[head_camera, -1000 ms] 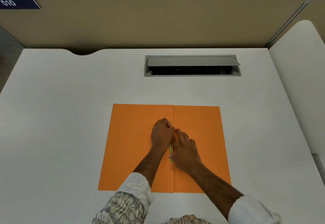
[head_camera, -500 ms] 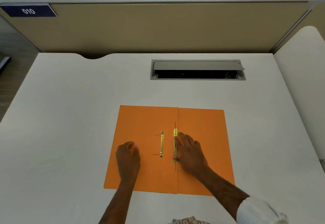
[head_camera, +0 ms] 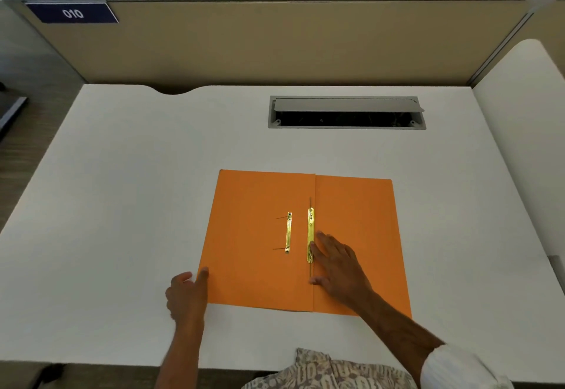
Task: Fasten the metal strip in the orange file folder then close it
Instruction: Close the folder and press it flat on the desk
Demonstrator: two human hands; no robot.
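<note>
Orange file folder (head_camera: 253,266) lies open; left hand (head_camera: 186,297) pinches its left edge, right hand (head_camera: 342,269) presses flat beside metal strip (head_camera: 311,229).

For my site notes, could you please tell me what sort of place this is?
Most likely an office cubicle: a white desk with a cable hatch, a beige partition screen carrying a number plate reading 010.

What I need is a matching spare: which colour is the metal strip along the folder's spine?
Yellow-gold and shiny; the metal strip shows best in the head view.
</note>
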